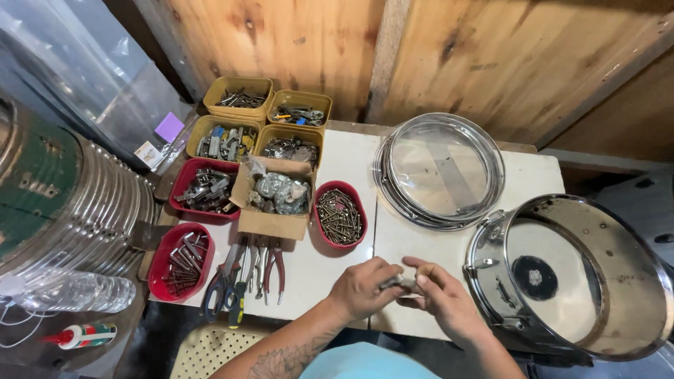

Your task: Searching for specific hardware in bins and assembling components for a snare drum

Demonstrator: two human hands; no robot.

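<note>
Two hands, one small metal fitting at a drum bench

Two bare hands meet at the near edge of the white table (421, 245), just left of the open chrome drum shell (569, 277). The left hand (361, 288) and right hand (439, 295) are closed together, fingertips pinching a small grey metal part (399, 283) between them; its exact form is too hidden to tell. It looks stiff, light and probably slick, best held by its ends rather than its smooth faces. Beyond the shell lies a stack of chrome hoops with a clear drumhead (441, 168). Far left of the shell sit red and yellow trays of screws and fittings (340, 215), a cardboard box of bagged hardware (275, 196) and several pliers (246, 274)
</note>
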